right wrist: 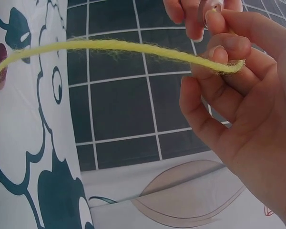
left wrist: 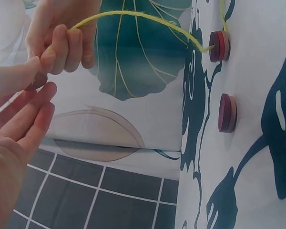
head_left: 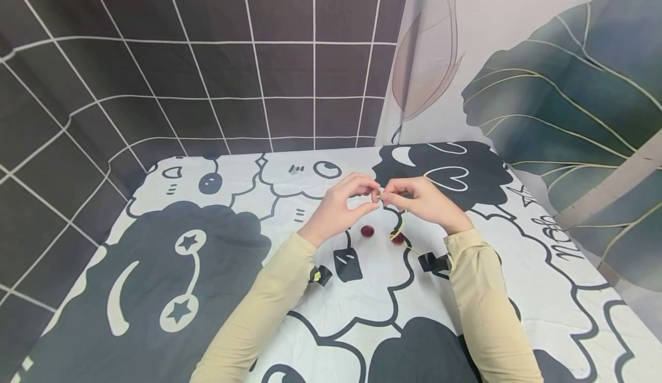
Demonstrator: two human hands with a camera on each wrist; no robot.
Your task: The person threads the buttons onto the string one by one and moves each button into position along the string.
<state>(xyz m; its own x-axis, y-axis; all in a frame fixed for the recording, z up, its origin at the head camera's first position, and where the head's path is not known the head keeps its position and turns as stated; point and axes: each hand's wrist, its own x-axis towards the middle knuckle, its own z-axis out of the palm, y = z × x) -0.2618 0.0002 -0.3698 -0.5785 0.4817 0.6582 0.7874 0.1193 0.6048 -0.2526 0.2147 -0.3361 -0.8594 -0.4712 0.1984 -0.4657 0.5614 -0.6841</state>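
Between the two hands I see a small brown bead (left wrist: pixel 36 82), raised above the patterned cloth. The left hand (head_left: pixel 333 207) pinches it between thumb and fingers; its face shows a small hole in the right wrist view. The right hand (head_left: pixel 424 202) pinches a yellow string (left wrist: pixel 133 13) close beside the bead, its fingertips nearly meeting the left ones (from here I can't tell whether the string's tip is in the hole). From the right hand, the string bows down to a dark red disc (left wrist: pixel 219 46) on the cloth; I can't make out whether it goes through that disc or only touches it. More string trails away on the disc's other side. A second red disc (head_left: pixel 367 231) rests just beside the first, to its left in my head view. Both sit on the white and dark grey cartoon cloth (head_left: pixel 357 308). Beige sleeves (head_left: pixel 274 291) cover both forearms. Behind the cloth hangs a dark sheet with a white grid (head_left: pixel 284 66), and to the right a pale curtain printed with big leaves (head_left: pixel 564 101).
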